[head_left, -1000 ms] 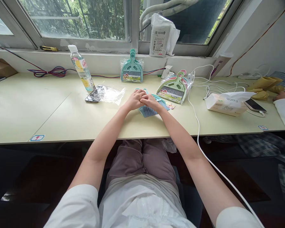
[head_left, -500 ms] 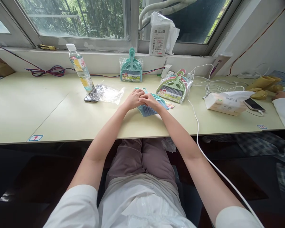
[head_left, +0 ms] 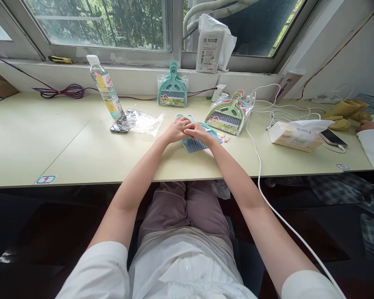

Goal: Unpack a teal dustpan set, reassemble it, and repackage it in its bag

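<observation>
At the upper left of the frame we see a tied coil of red-and-blue cable [head_left: 62, 91], then a clear plastic bottle with a white cap [head_left: 106, 89]. Below the bottle lie a dark phone [head_left: 119, 126] and a crumpled transparent wrapper [head_left: 145, 122]. At upper centre we note a teal brush-and-dustpan set in clear wrapping [head_left: 172, 89], upright by the wall. Near the centre, the left hand [head_left: 176, 129] meets the right hand [head_left: 200, 133], fingers bent and overlapping, above a teal dustpan with a blue-bristled brush [head_left: 194, 145] on the desk; we cannot tell whether either hand grips it. Right of centre rests a wrapped green brush-and-dustpan set [head_left: 227, 115]; farther right, a pale tissue pack [head_left: 294, 137]. At the right edge we find a co-worker's hand [head_left: 368, 126].
</observation>
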`<act>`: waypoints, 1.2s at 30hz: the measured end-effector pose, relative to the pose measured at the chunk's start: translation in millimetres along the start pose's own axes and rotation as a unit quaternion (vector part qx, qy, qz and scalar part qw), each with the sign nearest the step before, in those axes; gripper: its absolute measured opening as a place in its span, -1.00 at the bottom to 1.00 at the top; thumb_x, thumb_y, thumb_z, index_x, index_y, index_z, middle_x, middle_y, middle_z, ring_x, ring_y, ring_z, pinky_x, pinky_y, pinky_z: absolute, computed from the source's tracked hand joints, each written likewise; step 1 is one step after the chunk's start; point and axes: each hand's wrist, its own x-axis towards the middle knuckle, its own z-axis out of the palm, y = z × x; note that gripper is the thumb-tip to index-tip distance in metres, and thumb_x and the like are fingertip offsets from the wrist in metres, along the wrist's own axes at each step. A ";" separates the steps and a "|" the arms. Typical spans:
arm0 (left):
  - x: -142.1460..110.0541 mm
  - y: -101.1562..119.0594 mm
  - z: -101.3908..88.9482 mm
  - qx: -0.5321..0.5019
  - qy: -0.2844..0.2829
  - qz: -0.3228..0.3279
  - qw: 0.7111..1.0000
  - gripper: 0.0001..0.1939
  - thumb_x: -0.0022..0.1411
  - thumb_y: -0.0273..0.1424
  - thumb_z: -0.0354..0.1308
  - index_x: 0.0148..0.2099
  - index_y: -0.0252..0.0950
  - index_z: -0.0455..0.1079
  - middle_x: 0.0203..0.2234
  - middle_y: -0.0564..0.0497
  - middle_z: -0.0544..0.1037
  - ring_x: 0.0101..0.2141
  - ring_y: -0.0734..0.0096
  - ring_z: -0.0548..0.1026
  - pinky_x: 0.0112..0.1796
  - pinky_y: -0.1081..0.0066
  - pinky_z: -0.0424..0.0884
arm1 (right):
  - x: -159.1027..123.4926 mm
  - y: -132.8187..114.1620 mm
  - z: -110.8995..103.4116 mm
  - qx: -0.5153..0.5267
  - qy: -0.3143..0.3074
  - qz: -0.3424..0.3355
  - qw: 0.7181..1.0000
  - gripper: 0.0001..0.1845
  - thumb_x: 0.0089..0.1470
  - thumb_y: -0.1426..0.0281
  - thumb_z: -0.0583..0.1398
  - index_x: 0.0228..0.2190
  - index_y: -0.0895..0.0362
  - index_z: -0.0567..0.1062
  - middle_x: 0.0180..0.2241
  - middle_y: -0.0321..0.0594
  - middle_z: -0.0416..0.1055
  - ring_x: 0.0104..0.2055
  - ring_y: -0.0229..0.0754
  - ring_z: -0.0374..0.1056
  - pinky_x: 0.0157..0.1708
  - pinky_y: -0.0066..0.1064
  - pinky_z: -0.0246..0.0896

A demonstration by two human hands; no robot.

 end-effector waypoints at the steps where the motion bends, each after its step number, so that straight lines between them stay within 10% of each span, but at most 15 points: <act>1: -0.1 0.7 -0.6 0.001 -0.004 -0.001 1.000 -0.73 0.18 -0.23 0.10 -0.15 -0.20 0.51 -0.06 -0.11 0.54 0.07 0.07 0.37 0.17 0.10 0.19 | -0.1 -0.1 -0.2 -0.003 0.001 0.003 1.000 -0.63 0.01 0.37 0.15 -0.74 0.07 0.18 -0.72 -0.40 0.03 -0.58 -0.33 -0.03 -0.57 -0.41 -0.15; 13: 0.5 0.5 0.2 -0.010 0.003 0.000 1.000 -0.72 0.17 -0.24 0.13 -0.14 -0.24 0.52 -0.05 -0.11 0.53 0.06 0.08 0.37 0.15 0.11 0.22 | -2.1 -4.7 -0.9 -0.005 0.004 0.006 1.000 -0.64 0.00 0.46 0.11 -0.74 0.09 0.17 -0.71 -0.38 0.08 -0.59 -0.34 -0.03 -0.54 -0.38 -0.14; 24: 0.1 -3.0 1.0 -0.017 -0.003 -0.002 1.000 -0.76 0.20 -0.22 0.10 -0.21 -0.20 0.51 -0.11 -0.10 0.54 0.03 0.08 0.36 0.15 0.07 0.23 | -2.7 -5.0 -0.1 0.037 -0.029 -0.019 0.999 -0.48 0.07 0.03 0.25 -0.66 0.10 0.25 -0.66 -0.42 0.01 -0.56 -0.36 -0.09 -0.55 -0.40 -0.20; 36: 0.5 -3.8 1.7 -0.001 -0.016 0.004 1.000 -0.71 0.17 -0.18 0.13 -0.17 -0.24 0.50 -0.11 -0.14 0.52 0.03 0.05 0.37 0.13 0.08 0.24 | 1.2 3.2 -2.1 0.022 -0.022 -0.003 1.000 -0.64 -0.01 0.41 0.14 -0.73 0.10 0.17 -0.73 -0.42 0.05 -0.61 -0.38 -0.05 -0.57 -0.44 -0.21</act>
